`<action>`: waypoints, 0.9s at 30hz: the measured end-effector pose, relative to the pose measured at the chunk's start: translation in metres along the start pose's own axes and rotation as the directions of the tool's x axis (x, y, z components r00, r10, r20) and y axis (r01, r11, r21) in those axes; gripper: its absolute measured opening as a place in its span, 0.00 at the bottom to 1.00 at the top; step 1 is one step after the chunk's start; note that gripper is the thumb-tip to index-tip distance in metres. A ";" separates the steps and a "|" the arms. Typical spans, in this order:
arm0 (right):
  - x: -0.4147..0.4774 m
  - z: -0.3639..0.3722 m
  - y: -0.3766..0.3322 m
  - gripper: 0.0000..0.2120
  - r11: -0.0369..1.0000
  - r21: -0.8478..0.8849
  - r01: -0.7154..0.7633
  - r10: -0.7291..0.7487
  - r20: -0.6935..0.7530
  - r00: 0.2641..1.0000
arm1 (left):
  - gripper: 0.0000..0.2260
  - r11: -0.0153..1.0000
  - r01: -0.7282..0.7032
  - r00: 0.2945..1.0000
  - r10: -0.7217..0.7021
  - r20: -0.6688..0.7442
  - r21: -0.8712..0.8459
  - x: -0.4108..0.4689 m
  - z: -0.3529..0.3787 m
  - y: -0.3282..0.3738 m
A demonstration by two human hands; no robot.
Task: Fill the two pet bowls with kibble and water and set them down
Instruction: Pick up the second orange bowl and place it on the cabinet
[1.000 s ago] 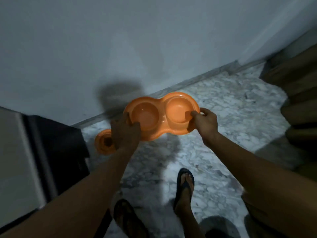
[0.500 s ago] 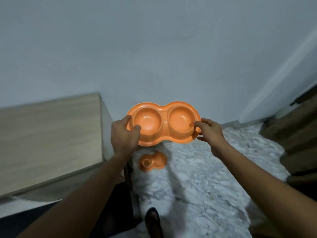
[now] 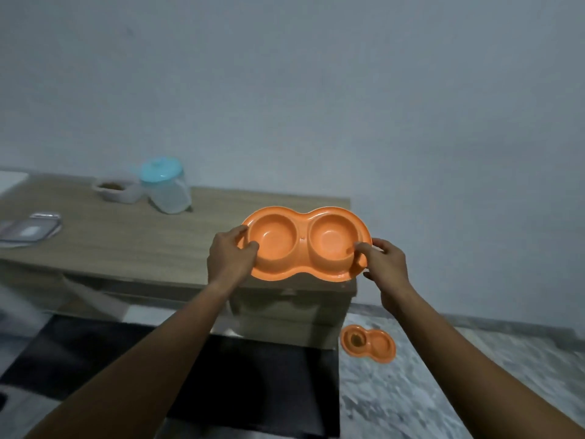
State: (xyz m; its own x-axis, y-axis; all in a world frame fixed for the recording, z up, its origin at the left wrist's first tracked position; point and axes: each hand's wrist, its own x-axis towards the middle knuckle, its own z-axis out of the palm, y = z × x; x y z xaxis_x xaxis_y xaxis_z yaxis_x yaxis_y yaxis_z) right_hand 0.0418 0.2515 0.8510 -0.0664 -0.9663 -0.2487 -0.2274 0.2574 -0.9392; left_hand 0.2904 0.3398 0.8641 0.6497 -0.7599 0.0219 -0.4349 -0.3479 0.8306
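Above the right front corner of the wooden table (image 3: 126,245), we hold the orange double pet bowl (image 3: 302,245) roughly level with both hands. Our left hand (image 3: 229,261) grips its left end, with the thumb hooked over the rim into the left well and the other fingers curled along the outer edge. Our right hand (image 3: 384,264) grips the right end in much the same way, thumb on the inner lip of the right well and fingers wrapped round behind the rim. Both wells look empty (plain smooth orange inside). We cannot tell whether the underside touches the tabletop.

Farther back on the table stands a clear jar (image 3: 167,191) with a pale blue lid. Just beside it on the left is a small pale tub (image 3: 115,191) with something brown inside. A flat clear lid (image 3: 31,231) lies near the table's left end, well apart from them.

On the marbled floor (image 3: 443,391) to the right of the table rests a second orange double bowl (image 3: 378,345), with something dark in its left well. A black mat (image 3: 253,375) lies beneath our forearms.
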 end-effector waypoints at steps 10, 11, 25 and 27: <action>-0.055 0.249 -0.019 0.28 0.993 0.048 -0.105 0.100 0.093 0.991 | 0.23 0.993 0.037 0.998 -0.043 0.051 0.111 0.128 -0.178 -0.143; -0.061 0.267 -0.020 0.28 0.992 0.047 -0.116 0.111 0.095 0.989 | 0.23 0.993 0.043 0.997 -0.050 0.063 0.112 0.138 -0.190 -0.154; -0.051 0.422 -0.033 0.29 0.992 -0.068 -0.109 0.120 0.187 0.975 | 0.26 0.957 0.288 0.957 -0.289 0.029 0.034 0.218 -0.261 -0.254; -0.049 0.441 -0.033 0.30 0.987 -0.101 -0.125 0.142 0.187 0.972 | 0.24 0.952 0.303 0.951 -0.305 0.040 0.053 0.234 -0.266 -0.264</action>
State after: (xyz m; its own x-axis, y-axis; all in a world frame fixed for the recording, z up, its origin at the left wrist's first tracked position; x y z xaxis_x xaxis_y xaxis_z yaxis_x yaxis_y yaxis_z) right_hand 0.4808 0.2882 0.7894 0.0850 -0.9038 -0.4195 -0.3144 0.3752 -0.8720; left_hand 0.7233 0.4002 0.7982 0.7260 -0.6388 -0.2547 -0.2500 -0.5902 0.7676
